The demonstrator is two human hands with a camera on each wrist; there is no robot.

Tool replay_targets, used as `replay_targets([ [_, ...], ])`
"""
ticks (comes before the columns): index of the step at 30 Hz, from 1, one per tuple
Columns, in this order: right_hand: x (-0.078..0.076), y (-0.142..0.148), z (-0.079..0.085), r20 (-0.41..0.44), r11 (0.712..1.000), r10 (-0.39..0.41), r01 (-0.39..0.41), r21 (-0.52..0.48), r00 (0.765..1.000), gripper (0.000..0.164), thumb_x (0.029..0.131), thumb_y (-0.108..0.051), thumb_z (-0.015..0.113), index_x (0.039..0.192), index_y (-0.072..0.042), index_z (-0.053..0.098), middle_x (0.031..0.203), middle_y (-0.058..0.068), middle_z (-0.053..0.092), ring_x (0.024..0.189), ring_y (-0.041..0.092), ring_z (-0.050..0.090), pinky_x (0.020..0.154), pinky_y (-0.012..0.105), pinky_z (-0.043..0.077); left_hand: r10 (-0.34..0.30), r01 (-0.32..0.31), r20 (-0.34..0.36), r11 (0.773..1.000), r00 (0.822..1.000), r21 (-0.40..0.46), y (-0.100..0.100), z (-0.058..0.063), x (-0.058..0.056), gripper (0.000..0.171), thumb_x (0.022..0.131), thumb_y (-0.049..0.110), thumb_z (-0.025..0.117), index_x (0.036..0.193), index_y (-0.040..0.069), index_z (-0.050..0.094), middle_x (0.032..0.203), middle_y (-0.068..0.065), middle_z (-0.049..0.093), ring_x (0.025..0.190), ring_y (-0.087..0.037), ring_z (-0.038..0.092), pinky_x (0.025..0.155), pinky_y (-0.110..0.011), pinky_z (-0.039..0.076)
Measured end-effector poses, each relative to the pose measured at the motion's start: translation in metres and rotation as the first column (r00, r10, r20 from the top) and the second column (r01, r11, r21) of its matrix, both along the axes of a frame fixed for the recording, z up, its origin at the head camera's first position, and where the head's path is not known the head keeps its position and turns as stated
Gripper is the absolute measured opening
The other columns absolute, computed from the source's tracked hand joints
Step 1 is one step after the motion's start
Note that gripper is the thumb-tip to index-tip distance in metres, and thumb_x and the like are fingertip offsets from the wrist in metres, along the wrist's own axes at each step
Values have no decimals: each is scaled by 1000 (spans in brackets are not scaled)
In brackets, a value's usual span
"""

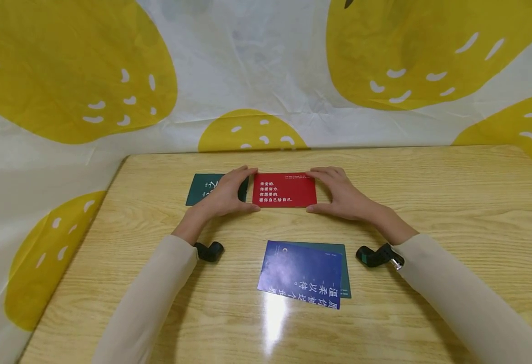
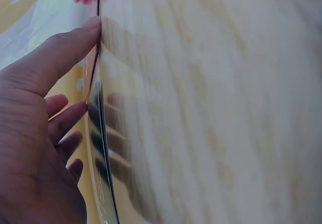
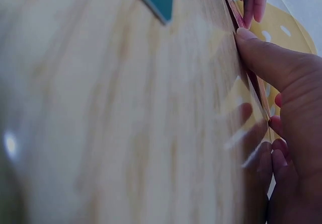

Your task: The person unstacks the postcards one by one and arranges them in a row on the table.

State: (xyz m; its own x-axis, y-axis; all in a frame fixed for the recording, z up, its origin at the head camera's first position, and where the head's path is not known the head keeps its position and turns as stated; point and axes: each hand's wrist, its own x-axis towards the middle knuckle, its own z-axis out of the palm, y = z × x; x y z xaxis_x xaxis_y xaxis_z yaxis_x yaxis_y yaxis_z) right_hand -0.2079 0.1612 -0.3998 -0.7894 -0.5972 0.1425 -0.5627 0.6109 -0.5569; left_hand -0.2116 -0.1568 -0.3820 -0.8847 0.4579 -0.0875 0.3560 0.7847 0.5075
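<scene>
Hands, two: left hand (image 1: 225,195) and right hand (image 1: 345,197), each grasping one short end of a flat, red rectangular card (image 1: 289,190), white-lettered, on the pale wood-grain counter (image 1: 457,202). Just left of it, partly behind the left hand, one dark green rectangular card (image 1: 200,186); nearer the person, one glossy blue rectangular card (image 1: 300,270) overlapping a teal-green card (image 1: 345,275).

White glare on tabletop (image 1: 302,225); dim wrist views
</scene>
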Motion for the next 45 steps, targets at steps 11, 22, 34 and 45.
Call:
replay_targets([
  [11,1,-1,0,10,1000,2,-2,11,1000,84,77,-42,77,145,-8,40,148,15,32,134,36,21,105,57,25,-2,2,4,1000,1000,2,0,0,1,92,75,36,80,150,15,31,155,-12,23,142,-29,16,113,-52,19],
  [22,1,-1,1,16,1000,1,-1,19,1000,85,78,-43,77,145,-8,39,148,16,31,134,37,20,106,57,25,-9,9,7,1000,1000,5,-1,0,0,94,74,36,81,150,15,30,156,-12,23,143,-29,15,113,-52,18],
  [34,1,2,4,-12,1000,9,-9,-14,1000,83,77,-41,78,145,-10,40,147,18,31,134,34,22,105,55,27,-18,18,-20,1000,1000,-9,-1,1,-1,93,74,38,81,150,17,31,155,-9,25,143,-26,15,114,-50,17],
  [45,16,6,21,-37,1000,2,-3,-26,999,81,75,-34,81,144,-12,43,149,15,29,136,34,21,103,58,30,-43,51,-64,991,997,126,1,12,31,94,76,37,81,151,16,29,155,-5,25,142,-23,17,112,-49,24],
])
